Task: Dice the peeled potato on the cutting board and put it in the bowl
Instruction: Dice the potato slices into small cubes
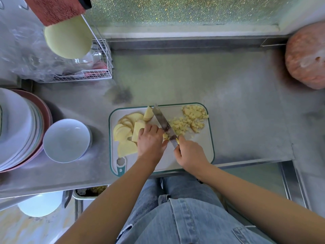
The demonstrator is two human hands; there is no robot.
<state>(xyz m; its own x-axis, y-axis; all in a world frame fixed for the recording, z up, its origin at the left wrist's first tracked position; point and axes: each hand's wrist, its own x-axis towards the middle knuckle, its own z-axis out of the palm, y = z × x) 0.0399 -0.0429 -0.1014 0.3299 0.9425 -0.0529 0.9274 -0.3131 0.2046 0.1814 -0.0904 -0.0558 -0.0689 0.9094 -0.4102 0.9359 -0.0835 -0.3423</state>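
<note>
Here, steel counter (193, 81) bears cutting board (202, 145), white bowl (66, 140) beside.

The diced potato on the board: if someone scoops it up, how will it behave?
The diced potato lies in many small loose bits, so it would probably scatter rather than lift as one. Fresh-cut, the bits are likely damp, so some may stick to the cutting board.

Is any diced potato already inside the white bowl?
No, the white bowl shows only its bare inside, while the diced potato lies in a pile on the cutting board.
</note>
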